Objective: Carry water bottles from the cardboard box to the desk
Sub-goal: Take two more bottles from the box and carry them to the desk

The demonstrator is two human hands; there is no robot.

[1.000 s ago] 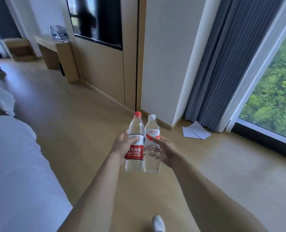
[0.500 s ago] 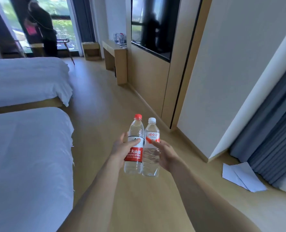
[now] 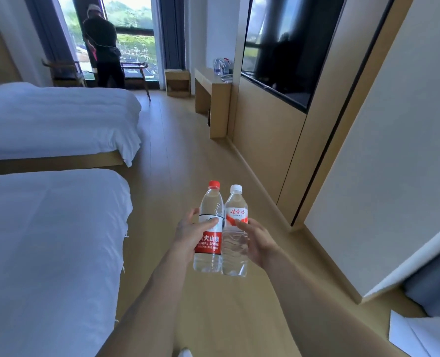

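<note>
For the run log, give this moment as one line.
left hand: holds red-cap bottle | right hand: holds white-cap bottle | desk: ahead

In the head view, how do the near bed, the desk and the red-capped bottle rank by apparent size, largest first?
1. near bed
2. desk and red-capped bottle: they look similar in extent, and the bottle sits far nearer the camera, so I leave them unranked.

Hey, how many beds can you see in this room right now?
2. The near bed fills the lower left, beside the left arm. The far bed lies behind it, toward the window. Both are cut off by the left edge; nothing suggests a third, though one could be out of view.
</note>
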